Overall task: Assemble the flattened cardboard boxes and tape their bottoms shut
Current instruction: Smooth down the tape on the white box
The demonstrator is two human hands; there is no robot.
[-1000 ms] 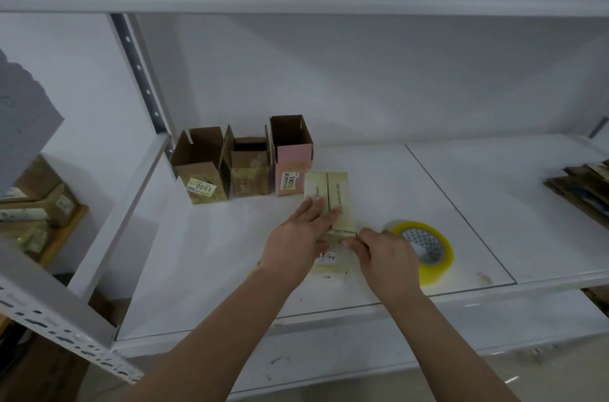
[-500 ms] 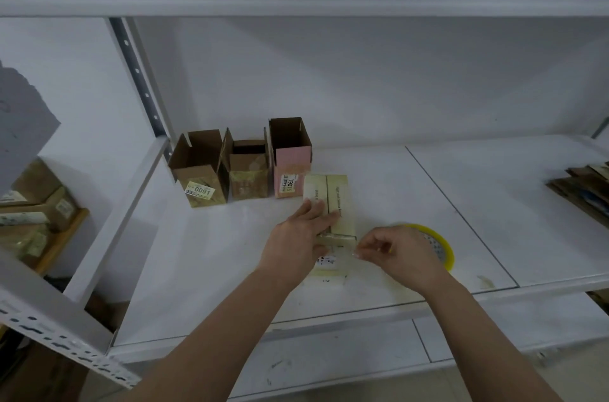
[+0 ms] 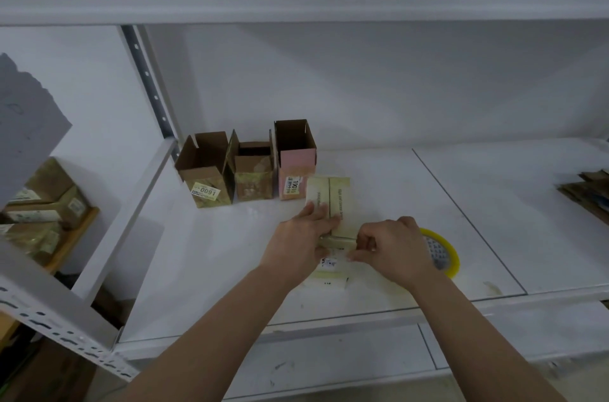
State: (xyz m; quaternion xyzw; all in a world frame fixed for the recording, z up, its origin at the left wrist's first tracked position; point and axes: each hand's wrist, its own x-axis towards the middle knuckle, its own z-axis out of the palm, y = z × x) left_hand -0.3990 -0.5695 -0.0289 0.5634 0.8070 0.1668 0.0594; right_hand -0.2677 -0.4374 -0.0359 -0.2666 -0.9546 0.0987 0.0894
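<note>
On the white shelf point(image 3: 379, 190), the left hand point(image 3: 301, 238) presses flat, fingers straight, on the pale box point(image 3: 339, 200) lying beside the pink box point(image 3: 296, 171). The right hand point(image 3: 393, 246), fingers curled, pinches tape at the box's near end, the yellow tape roll point(image 3: 443, 253) just behind it.

Left hand point(image 3: 301, 237) flat, fingers straight and pressing down, forearm reaching in from below. Right hand point(image 3: 393, 248) close beside it, fingers curled, fingertips pinching.
</note>
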